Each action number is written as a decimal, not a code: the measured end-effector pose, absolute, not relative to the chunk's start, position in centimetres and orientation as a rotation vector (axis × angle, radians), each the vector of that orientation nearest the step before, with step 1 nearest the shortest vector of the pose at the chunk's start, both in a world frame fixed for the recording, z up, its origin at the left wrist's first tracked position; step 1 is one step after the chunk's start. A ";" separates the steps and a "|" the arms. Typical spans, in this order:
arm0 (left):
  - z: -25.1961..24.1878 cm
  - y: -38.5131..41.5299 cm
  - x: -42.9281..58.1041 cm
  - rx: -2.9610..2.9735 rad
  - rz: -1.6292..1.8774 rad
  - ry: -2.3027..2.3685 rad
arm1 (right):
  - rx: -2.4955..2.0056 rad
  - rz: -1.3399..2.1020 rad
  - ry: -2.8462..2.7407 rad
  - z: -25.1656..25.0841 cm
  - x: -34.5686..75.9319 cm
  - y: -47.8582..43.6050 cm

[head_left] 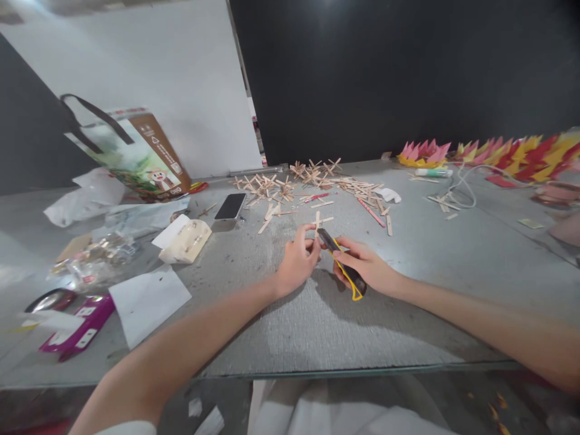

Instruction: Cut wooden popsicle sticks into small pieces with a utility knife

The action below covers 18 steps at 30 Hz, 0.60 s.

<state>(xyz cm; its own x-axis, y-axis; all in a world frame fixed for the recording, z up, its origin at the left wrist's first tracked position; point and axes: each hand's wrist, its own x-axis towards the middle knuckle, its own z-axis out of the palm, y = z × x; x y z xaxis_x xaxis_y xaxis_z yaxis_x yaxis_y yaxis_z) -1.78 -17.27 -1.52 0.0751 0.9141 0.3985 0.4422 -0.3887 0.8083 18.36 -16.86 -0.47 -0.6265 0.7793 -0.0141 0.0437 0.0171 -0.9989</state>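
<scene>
Near the middle of the grey table (pixel 290 338), my left hand (pixel 299 260) pinches a small cross of wooden sticks (pixel 318 222), held upright. My right hand (pixel 365 266) is wrapped round a black and yellow utility knife (pixel 344 266). The front end of the knife meets the lower part of the cross, beside my left fingertips; whether a blade is out is too small to tell. Behind both hands lie a heap of crossed sticks (pixel 267 188) and a pile of loose sticks (pixel 362 188).
A phone (pixel 230 206), a tissue pack (pixel 186 240), white paper (pixel 150 301), a purple package (pixel 80 326) and a printed bag (pixel 145 157) stand or lie left. Pink-yellow paper crafts (pixel 423 154), a glue stick (pixel 434 173) and a white cable (pixel 466 181) are right.
</scene>
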 end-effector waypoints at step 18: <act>-1.8 -16.9 -1.9 1.850 1.272 1.268 | -0.929 1.211 -2.052 0.3 18.7 -17.1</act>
<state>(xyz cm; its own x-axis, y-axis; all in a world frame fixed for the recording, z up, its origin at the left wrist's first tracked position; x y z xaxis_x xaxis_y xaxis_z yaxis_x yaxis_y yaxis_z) -1.95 -16.88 -1.84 0.1045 0.9145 0.3908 0.3875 -0.3994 0.8309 18.70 -17.14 0.32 -0.5921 0.7958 0.1268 0.2736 0.3466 -0.8972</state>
